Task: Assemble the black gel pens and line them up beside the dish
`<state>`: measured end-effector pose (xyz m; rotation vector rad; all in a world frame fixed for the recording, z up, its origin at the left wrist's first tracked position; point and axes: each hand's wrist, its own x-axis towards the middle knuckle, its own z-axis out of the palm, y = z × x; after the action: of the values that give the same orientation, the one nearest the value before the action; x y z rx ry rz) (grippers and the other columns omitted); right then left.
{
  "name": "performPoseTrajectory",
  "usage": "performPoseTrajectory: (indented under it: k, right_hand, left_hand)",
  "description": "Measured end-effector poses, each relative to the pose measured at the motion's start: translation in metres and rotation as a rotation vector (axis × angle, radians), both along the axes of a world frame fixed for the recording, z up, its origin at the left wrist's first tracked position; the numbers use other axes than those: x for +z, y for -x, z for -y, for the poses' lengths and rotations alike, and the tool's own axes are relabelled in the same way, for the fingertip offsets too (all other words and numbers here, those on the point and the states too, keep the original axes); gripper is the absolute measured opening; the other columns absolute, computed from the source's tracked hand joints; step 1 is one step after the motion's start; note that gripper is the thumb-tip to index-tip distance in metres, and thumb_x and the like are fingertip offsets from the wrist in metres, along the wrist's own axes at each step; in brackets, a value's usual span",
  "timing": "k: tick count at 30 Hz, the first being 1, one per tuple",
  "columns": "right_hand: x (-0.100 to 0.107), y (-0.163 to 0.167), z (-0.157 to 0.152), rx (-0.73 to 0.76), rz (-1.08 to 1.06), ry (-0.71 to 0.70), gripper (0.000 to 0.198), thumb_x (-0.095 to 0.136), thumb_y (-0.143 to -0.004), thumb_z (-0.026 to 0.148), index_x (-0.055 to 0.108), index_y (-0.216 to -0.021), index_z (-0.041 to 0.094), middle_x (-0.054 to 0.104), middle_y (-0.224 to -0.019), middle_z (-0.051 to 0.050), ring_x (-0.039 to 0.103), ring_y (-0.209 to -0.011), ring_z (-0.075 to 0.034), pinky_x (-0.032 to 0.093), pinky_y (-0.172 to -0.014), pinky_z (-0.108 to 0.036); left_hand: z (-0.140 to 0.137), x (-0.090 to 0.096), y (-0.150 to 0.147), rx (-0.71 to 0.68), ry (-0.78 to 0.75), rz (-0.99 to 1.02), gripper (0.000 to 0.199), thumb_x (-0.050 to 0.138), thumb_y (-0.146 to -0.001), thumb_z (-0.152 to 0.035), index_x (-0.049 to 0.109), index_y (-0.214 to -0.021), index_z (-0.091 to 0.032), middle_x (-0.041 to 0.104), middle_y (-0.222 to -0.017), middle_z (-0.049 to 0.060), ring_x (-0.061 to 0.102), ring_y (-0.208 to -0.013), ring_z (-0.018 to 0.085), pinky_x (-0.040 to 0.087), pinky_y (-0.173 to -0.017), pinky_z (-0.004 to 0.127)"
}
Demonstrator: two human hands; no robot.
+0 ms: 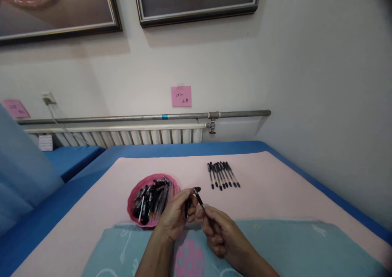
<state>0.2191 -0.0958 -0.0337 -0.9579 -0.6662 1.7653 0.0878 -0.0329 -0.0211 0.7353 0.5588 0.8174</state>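
Observation:
My right hand (223,233) is closed round a pen (199,198), whose dark front end slants up to the left. The fingers of my left hand (176,212) are bent round small black pen parts (186,207), partly hidden by the fingers. A dark piece at my left fingertips meets the upper end of the pen; whether it is a cap I cannot tell. Just left of my hands a pink basket (130,203) holds many loose black pen parts and clear tubes (164,198). Beyond my right hand, several capped pens (223,174) lie side by side in a row.
A pink cover (275,187) lies over the blue bed (190,148), with a teal patterned cloth (290,244) at the near edge. Behind stand a white radiator (153,136) and a metal pipe (134,118) along the wall. A blue curtain (24,167) hangs at the left.

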Motion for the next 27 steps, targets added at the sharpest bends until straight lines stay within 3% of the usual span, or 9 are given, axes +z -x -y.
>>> performPoseTrajectory:
  k: [5, 14, 20, 27]
  right_hand:
    - [-0.0028, 0.001, -0.0002, 0.084, -0.187, 0.065, 0.021, 0.056, -0.079, 0.04, 0.053, -0.079, 0.019, 0.041, -0.047, 0.01, 0.014, -0.032, 0.0, 0.005, -0.032, -0.013]
    - [-0.002, -0.003, -0.0007, 0.19, -0.308, 0.1, 0.022, 0.055, -0.081, 0.038, 0.053, -0.076, 0.017, 0.038, -0.045, 0.011, 0.011, -0.031, 0.001, 0.004, -0.031, -0.012]
    - [0.0003, -0.0017, 0.0011, 0.181, -0.268, 0.077, 0.023, 0.057, -0.079, 0.04, 0.053, -0.076, 0.017, 0.037, -0.044, 0.011, 0.011, -0.03, 0.001, 0.004, -0.031, -0.013]
    - [-0.0042, 0.0037, -0.0007, 0.027, -0.085, 0.01, 0.024, 0.063, -0.073, 0.039, 0.052, -0.075, 0.018, 0.042, -0.048, 0.01, 0.016, -0.032, 0.001, 0.006, -0.032, -0.012]
  left_hand:
    - [0.0017, -0.0002, 0.0003, -0.027, -0.09, -0.043, 0.021, 0.065, -0.075, -0.031, 0.054, -0.078, -0.013, 0.041, -0.054, -0.006, 0.035, -0.04, 0.002, 0.012, -0.038, 0.017]
    - [0.0022, -0.0017, 0.0012, -0.053, -0.151, -0.079, 0.025, 0.062, -0.076, -0.037, 0.055, -0.078, -0.013, 0.038, -0.052, -0.007, 0.029, -0.04, 0.002, 0.012, -0.038, 0.017]
    - [0.0002, -0.0026, 0.0017, 0.018, -0.118, -0.077, 0.035, 0.067, -0.071, -0.038, 0.06, -0.093, -0.011, 0.036, -0.055, -0.008, 0.026, -0.041, 0.001, 0.013, -0.038, 0.016]
    - [-0.0043, -0.0088, -0.002, 0.171, -0.094, -0.139, 0.033, 0.074, -0.063, -0.038, 0.051, -0.066, -0.014, 0.032, -0.046, -0.01, 0.025, -0.037, 0.0, 0.012, -0.036, 0.016]
